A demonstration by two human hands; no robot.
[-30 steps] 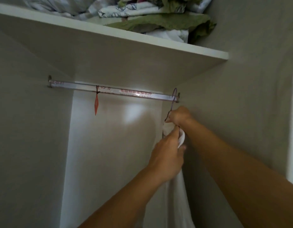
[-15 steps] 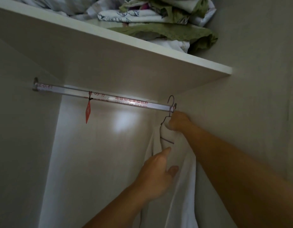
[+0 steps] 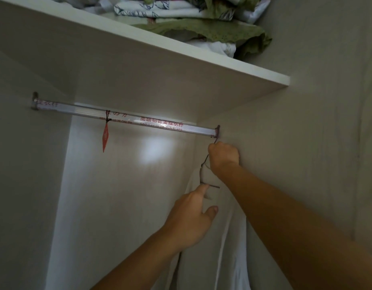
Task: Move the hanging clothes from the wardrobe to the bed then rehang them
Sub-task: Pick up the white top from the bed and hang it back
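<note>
Right hand (image 3: 223,156) grips hanger (image 3: 204,168); left hand (image 3: 191,218) loose; linens (image 3: 201,28) fill shelf (image 3: 181,59).

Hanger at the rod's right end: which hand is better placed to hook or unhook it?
Right. The right hand grips the hanger wire just below the rod; the left hand sits lower by the white garment.

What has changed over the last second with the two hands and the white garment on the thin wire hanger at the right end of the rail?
The left hand let go of the white garment, dropped lower and opened, its forefinger now at the thin wire hanger. The hook is no longer seen above the shiny metal rail. The right hand still grips the hanger's neck. The red tag and the folded bedding on the shelf stayed put.
</note>
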